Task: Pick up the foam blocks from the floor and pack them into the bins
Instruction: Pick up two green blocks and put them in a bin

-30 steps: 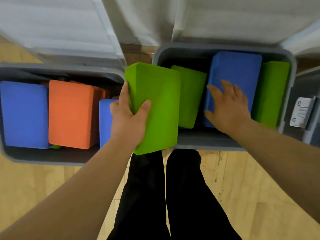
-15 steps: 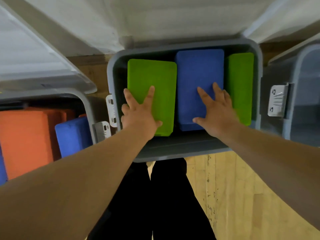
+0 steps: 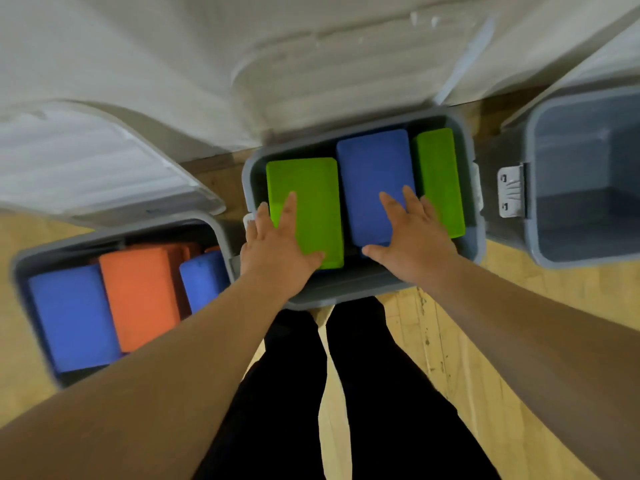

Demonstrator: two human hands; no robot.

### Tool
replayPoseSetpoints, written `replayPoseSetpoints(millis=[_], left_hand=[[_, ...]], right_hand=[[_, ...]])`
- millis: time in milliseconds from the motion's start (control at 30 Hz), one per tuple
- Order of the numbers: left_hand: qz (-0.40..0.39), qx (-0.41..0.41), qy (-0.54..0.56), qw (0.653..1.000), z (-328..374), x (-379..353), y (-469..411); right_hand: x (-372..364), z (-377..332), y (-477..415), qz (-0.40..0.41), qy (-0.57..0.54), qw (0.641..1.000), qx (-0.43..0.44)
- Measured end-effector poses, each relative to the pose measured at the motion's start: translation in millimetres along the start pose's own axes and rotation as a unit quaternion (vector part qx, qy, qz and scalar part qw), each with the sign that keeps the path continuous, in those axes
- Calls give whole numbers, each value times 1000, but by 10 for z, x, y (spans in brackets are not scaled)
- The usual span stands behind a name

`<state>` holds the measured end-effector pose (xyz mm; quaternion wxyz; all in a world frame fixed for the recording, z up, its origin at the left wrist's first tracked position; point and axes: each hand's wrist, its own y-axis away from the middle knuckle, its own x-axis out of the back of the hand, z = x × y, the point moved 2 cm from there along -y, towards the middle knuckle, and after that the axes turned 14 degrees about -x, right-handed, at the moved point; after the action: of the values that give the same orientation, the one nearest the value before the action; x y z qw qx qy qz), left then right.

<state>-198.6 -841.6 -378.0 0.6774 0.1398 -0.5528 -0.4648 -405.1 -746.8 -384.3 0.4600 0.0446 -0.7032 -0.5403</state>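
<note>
- Green foam block (image 3: 308, 195): lies flat in the middle bin (image 3: 346, 301), directly under my left hand (image 3: 277, 244). The hand is flat, fingers straight and spread, pressing down and gripping nothing.
- Blue foam block (image 3: 374, 174): in the same bin, directly under my right hand (image 3: 412, 237) and beside the green one. This hand is also flat and spread, holding nothing.
- Second green block (image 3: 438, 174): just beyond my right hand's outer fingers, against the bin wall.
- Fault 1: uneven pressure at the near ends may tilt the far ends up, leaving the blocks unseated.
- Fault 2: compressed foam may spring back on release, sit high and foul the lid (image 3: 346, 64).
- Fault 3: my right hand's outer fingers may drag the second green block on withdrawal.
- Left bin (image 3: 31, 261): outboard of my left hand, holding blue and orange blocks.
- Right bin (image 3: 540, 237): outboard of my right hand.
</note>
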Motion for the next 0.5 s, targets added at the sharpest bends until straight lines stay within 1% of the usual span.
replayPoseSetpoints(millis=[67, 167, 300, 433, 500], left_hand=[[24, -31, -7, 999, 199, 398, 429], [48, -96, -62, 992, 527, 1076, 1078], [99, -169, -113, 974, 886, 1877, 1959], [170, -235, -168, 942, 1017, 2302, 2653], [184, -233, -177, 938, 1024, 2419, 2832]], right_hand=[[295, -17, 560, -4, -35, 999, -2], [813, 28, 1429, 21, -92, 995, -12], [1367, 151, 2431, 93, -140, 985, -30], [1641, 254, 3059, 155, -190, 969, -19], [1707, 304, 3228, 175, -182, 967, -18]])
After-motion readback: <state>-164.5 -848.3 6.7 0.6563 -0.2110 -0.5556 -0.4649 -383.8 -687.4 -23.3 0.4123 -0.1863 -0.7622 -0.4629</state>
